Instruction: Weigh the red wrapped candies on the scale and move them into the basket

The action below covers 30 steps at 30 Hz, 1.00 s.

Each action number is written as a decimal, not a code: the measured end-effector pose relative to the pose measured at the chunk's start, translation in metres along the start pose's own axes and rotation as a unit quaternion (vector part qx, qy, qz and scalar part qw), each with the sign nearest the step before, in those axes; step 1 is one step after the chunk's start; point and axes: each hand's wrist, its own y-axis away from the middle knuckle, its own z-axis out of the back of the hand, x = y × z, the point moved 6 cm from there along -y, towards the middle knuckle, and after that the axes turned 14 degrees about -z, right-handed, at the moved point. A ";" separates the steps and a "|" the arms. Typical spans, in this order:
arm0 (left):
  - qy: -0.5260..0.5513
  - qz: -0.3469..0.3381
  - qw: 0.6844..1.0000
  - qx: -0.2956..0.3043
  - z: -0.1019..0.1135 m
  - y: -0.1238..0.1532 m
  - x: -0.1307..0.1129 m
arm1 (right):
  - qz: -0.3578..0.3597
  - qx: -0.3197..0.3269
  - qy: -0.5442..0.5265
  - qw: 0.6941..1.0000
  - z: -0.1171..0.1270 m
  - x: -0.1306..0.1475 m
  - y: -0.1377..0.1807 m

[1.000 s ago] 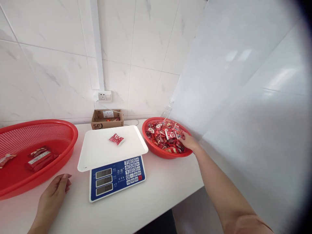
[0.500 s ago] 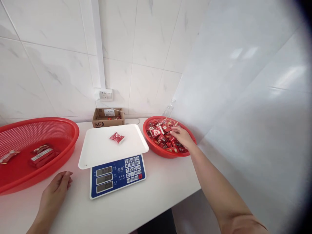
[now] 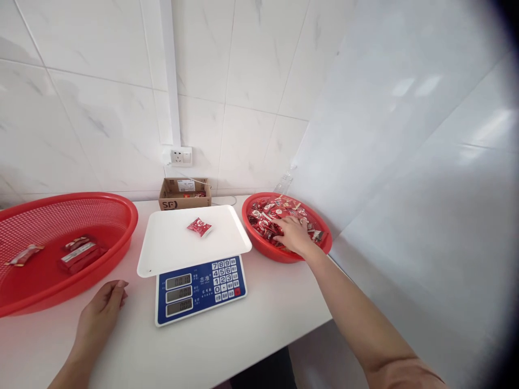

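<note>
My right hand [image 3: 292,234] is in the round red basket [image 3: 271,254], its thumb and fingers apart over the small red snack packets [image 3: 263,223] and touching them. The fingertips are partly hidden among the packets. My left hand [image 3: 103,306] rests on the table, loosely closed, with nothing visible in it; it lies between the large red basket and the scale. One red packet [image 3: 199,227] lies on the white tray [image 3: 170,248] of the electronic scale [image 3: 200,289], whose top display reads about 0.010.
A large red basket [image 3: 130,216] at left holds several red packets [image 3: 80,257]. Behind the scale stands a small cardboard box [image 3: 185,202] with red items inside. A wall socket [image 3: 181,156] sits above it. A smooth pale wall [image 3: 389,178] borders the right side.
My right hand has shifted left and lower into the packets, and its fingers have spread. The view has turned slightly left. My left hand stays on the table.
</note>
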 end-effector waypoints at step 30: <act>-0.007 -0.002 1.000 0.006 0.001 0.000 -0.006 | -0.031 0.181 -0.044 0.982 -0.010 0.003 0.005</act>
